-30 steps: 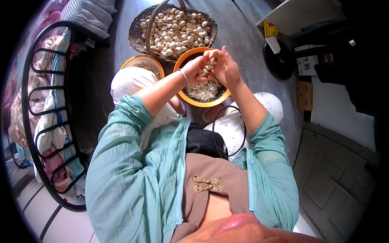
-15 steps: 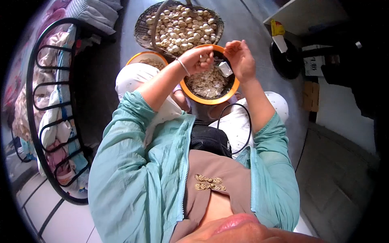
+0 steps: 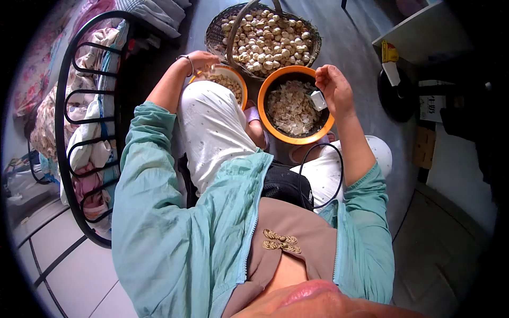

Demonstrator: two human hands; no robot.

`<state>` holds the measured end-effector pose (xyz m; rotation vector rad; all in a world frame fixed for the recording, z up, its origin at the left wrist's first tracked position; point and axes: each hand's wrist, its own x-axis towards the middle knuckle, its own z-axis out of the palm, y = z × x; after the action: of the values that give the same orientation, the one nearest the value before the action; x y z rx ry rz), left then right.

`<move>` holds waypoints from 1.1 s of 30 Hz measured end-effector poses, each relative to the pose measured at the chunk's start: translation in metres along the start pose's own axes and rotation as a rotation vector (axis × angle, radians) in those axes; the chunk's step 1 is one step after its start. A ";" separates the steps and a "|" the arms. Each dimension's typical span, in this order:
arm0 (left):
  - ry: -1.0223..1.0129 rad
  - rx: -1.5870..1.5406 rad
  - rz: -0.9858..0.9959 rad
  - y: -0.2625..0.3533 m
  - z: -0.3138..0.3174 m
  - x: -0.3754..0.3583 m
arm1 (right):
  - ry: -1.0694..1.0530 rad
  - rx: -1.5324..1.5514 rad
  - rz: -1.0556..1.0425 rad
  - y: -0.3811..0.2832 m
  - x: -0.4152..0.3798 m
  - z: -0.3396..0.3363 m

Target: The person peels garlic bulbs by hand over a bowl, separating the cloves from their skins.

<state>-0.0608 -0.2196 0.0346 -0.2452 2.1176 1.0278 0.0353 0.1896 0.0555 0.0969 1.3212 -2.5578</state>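
Note:
My left hand [image 3: 203,61] is over the smaller orange-rimmed bowl [image 3: 245,95], its fingers stretched out and pointing down over the rim. Pale garlic cloves [image 3: 227,83] lie in that bowl. On the other side, my right hand [image 3: 336,89] is raised at the right rim of the larger orange basin [image 3: 263,114]. Its fingers are curled together, and what they hold, if anything, is hidden. Papery garlic skins [image 3: 291,108] fill much of the basin, with a white block-like object [image 3: 318,100] at its right side. Behind both stands a wicker basket [image 3: 214,40] heaped with whole garlic bulbs [image 3: 270,42].
A black metal bed frame [image 3: 66,127] with bundled cloth stands on the left. At the right are a black round base [image 3: 395,98], a yellow-and-white packet [image 3: 390,58] and a wooden block [image 3: 424,148]. A black cable [image 3: 342,169] loops over my lap.
My left hand has moved left from above the larger basin to the smaller bowl, and its fingers have opened. My right hand stays by the basin, fingers more curled. The view has shifted.

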 end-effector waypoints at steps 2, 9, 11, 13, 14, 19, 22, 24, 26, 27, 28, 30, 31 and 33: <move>-0.147 0.037 0.119 -0.068 -0.008 0.075 | 0.008 -0.012 0.026 0.000 0.000 -0.002; -0.372 0.363 -0.026 0.043 0.042 0.049 | 0.000 -0.047 0.055 -0.001 0.001 0.002; -0.387 0.487 -0.026 0.047 0.064 0.084 | 0.001 -0.098 0.065 0.000 0.001 0.002; -0.225 0.554 -0.007 0.060 0.093 0.098 | 0.013 -0.102 0.067 0.002 0.003 0.001; -0.221 0.820 0.099 0.057 0.105 0.126 | 0.021 -0.117 0.079 0.003 0.003 -0.001; -0.016 1.073 -0.027 0.038 0.151 0.179 | 0.063 -0.148 0.096 0.002 0.005 -0.007; 0.396 0.652 -0.051 0.030 0.181 0.158 | 0.076 -0.174 0.101 0.001 0.006 -0.006; 0.509 0.723 0.005 0.030 0.189 0.157 | 0.056 -0.197 0.128 0.000 0.006 -0.002; 0.575 0.830 0.092 0.017 0.194 0.175 | 0.050 -0.202 0.139 0.003 0.007 0.000; 0.575 0.832 0.098 0.019 0.193 0.173 | 0.037 -0.208 0.148 0.004 0.008 0.000; 0.601 0.933 0.140 0.025 0.191 0.165 | 0.045 -0.218 0.157 0.003 0.008 0.001; 0.586 0.998 0.149 0.036 0.186 0.152 | 0.052 -0.219 0.138 0.004 0.009 0.000; 0.589 0.980 0.156 0.041 0.182 0.147 | 0.055 -0.220 0.125 0.004 0.009 -0.002; 0.677 0.905 0.172 0.055 0.175 0.141 | 0.080 -0.229 0.109 0.005 0.010 -0.007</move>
<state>-0.0889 -0.0338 -0.1005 0.0600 3.0193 -0.0510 0.0267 0.1904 0.0461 0.2222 1.5822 -2.3180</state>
